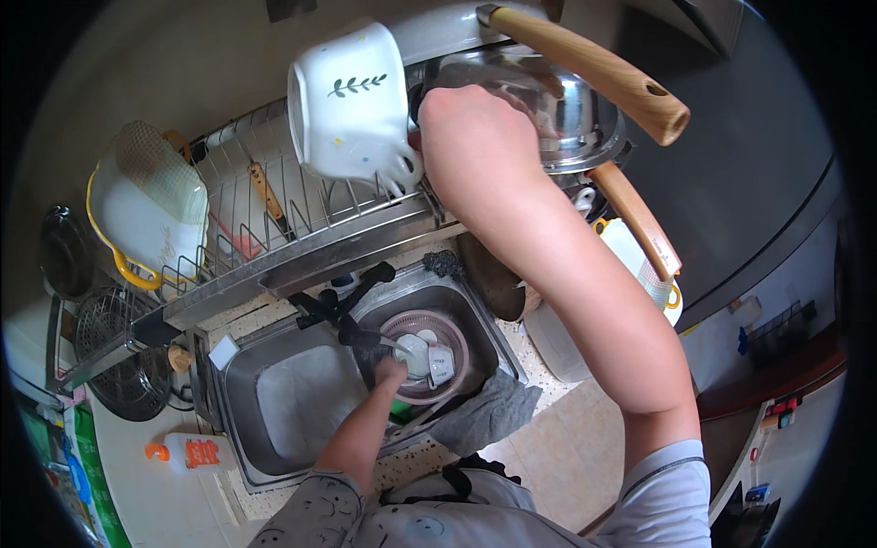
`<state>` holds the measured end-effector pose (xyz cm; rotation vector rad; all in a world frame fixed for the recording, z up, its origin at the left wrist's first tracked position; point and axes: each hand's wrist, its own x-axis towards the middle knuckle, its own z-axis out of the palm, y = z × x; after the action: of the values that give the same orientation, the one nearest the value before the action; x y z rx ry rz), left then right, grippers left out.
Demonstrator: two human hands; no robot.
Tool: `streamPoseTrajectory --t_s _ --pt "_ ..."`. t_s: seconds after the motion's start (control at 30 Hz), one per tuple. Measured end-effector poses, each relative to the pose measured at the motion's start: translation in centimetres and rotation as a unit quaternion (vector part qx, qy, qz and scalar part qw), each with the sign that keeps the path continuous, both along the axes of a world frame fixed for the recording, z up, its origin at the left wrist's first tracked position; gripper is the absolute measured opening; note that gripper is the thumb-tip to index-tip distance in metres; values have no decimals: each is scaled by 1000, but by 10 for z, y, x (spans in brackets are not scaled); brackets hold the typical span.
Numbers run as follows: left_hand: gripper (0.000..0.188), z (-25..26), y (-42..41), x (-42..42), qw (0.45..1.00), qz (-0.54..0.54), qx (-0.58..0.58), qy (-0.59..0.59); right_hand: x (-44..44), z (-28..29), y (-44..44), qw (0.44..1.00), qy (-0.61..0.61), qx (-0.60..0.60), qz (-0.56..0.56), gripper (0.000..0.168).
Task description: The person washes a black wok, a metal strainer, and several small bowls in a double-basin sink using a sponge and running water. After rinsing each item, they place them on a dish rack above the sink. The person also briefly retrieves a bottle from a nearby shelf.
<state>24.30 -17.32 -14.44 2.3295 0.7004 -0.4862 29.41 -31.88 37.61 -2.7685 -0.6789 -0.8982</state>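
My left hand point(391, 370) is low in the right sink basin, closed at the edge of a pale dish point(413, 356) under running water from the black faucet point(360, 335). That dish and a white patterned cup point(441, 364) are in a pinkish plastic colander point(458, 330). My right hand point(476, 116) is raised at the dish rack point(342, 218), between a white ceramic pot with a leaf print point(353, 103) and a stainless steel pan point(575, 116). Its fingers are mostly hidden behind the back of the hand, so what they hold cannot be seen.
Sudsy water point(308, 397) is in the left basin. A grey cloth point(486, 414) drapes over the sink's front edge. A soap bottle point(192, 453) is left of the sink. A wooden pan handle point(596, 68) juts out above my right forearm. A yellow-rimmed bowl point(147, 205) leans in the rack.
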Motion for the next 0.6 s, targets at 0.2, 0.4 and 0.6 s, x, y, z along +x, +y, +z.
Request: streamPoseTrajectory --t_s 0.2,0.4,0.6 --pt "25 25 -10 3 995 -75 68 -14 -55 -44 -42 953 -128 233 144 16" --pt "25 13 -19 8 994 -17 107 -15 -74 -278 -50 870 454 191 16 25" --pt "20 31 -27 7 961 -131 195 -143 -48 -476 -32 825 527 195 -58 28"
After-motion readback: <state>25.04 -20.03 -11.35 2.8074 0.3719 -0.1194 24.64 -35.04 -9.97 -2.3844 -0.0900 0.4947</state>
